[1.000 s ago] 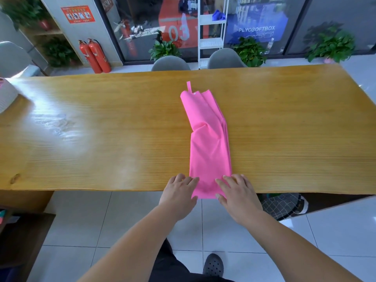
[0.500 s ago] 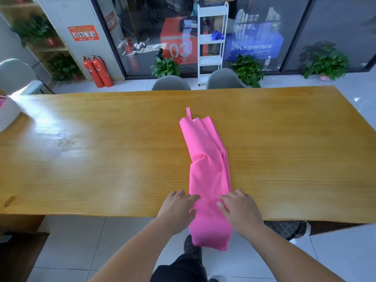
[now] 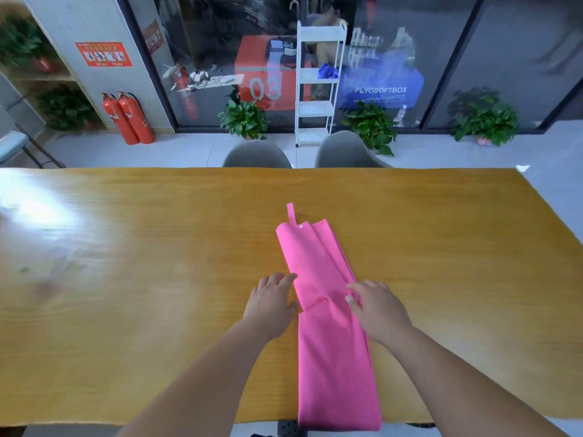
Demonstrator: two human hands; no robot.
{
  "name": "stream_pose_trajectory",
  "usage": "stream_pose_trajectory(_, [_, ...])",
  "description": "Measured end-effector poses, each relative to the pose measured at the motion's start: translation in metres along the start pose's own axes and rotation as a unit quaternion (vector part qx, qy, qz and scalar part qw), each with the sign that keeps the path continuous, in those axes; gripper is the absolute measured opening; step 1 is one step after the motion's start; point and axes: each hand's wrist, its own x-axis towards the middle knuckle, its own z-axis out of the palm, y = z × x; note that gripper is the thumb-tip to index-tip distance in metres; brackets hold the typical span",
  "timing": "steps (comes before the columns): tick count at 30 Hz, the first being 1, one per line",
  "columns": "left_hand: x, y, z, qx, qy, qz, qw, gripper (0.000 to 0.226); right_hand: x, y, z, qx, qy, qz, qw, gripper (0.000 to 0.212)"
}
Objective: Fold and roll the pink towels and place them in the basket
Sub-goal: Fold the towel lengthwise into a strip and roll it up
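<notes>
Pink towel (image 3: 331, 357), folded into a long narrow strip, lay between the left hand (image 3: 273, 302) and right hand (image 3: 377, 307), both flat-fingered, touching its edges.

Towel (image 3: 328, 310) on table (image 3: 126, 279), between hands.

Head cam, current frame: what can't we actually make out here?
- Basket: nowhere in the head view, outside the frame.
- pink towel: layer count hidden under its top fold; a patch is covered by the right hand.
- left hand: fingertips at the towel's left edge; touching or just beside, blur hides it.
- red poster: text too small and blurred.
- table: left end cut by the frame edge.
</notes>
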Motion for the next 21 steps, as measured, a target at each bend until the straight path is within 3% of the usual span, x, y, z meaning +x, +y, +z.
stream_pose_trajectory(13, [0.093, -0.013, -0.027, -0.029, 0.015, -0.018, 0.999, 0.069, 0.105, -0.031, -0.032, 0.056, -0.054, -0.002, 0.997, 0.048])
stream_pose_trajectory(21, [0.126, -0.023, -0.014, -0.07, 0.035, -0.053, 0.996, 0.07, 0.18, -0.044, -0.015, 0.112, -0.075, 0.042, 0.99, 0.051])
